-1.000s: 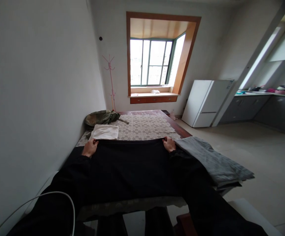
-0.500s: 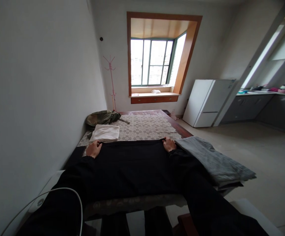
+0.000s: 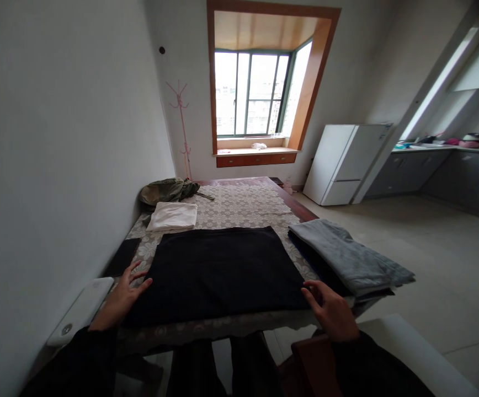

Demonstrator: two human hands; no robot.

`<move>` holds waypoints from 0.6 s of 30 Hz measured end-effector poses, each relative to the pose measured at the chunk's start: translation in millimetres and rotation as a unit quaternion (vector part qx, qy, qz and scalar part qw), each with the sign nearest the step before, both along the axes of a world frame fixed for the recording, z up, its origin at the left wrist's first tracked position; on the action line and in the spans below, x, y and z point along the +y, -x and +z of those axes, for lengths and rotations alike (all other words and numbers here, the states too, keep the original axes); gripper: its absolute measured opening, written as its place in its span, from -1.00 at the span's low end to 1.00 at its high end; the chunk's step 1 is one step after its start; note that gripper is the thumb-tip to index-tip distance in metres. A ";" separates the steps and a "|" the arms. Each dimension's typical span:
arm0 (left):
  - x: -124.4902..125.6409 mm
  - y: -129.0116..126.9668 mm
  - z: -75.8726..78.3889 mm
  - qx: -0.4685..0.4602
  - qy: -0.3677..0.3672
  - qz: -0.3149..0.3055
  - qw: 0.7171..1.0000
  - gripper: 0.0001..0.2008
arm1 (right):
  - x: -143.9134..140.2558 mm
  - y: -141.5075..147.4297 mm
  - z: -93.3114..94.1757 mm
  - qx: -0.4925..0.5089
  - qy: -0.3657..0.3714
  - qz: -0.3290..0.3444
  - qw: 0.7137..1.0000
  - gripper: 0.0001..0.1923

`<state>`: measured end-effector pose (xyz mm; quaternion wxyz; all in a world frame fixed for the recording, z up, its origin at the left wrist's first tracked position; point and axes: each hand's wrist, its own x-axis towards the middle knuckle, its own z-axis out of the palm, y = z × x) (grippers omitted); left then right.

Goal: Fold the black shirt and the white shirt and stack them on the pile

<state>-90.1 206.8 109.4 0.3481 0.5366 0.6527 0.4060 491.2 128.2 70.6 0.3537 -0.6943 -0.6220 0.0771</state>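
Both hands, left hand (image 3: 120, 298) and right hand (image 3: 331, 309), rest open-fingered at black cloth's (image 3: 218, 264) near corners.

Between the fingers of both hands lies a plain black cloth (image 3: 218, 270) on a beige tablecloth (image 3: 243, 207) patterned with white lace flowers. Beyond the right fingertips sits a grey folded garment (image 3: 347, 256); beyond the left, a white one (image 3: 172, 216).
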 end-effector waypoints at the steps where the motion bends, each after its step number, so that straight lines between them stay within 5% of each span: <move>1: -14.4 -0.5 -1.0 -0.002 -0.001 0.004 1.000 -0.08 | -14.3 -6.7 -5.9 0.021 0.014 -0.029 0.999 -0.63; 4: -44.2 -3.6 -4.0 0.006 -0.035 0.038 0.999 -0.08 | -35.4 -18.4 -17.7 0.115 0.044 -0.066 0.990 -0.58; 9: -71.1 -5.8 -5.6 0.001 -0.071 0.108 0.992 -0.02 | -31.7 -11.3 -22.9 0.293 0.082 -0.040 0.952 -0.43; 18: -91.4 -7.6 -17.3 0.008 -0.107 0.080 0.991 -0.13 | -26.7 -5.2 -24.3 0.408 0.086 -0.006 0.909 -0.45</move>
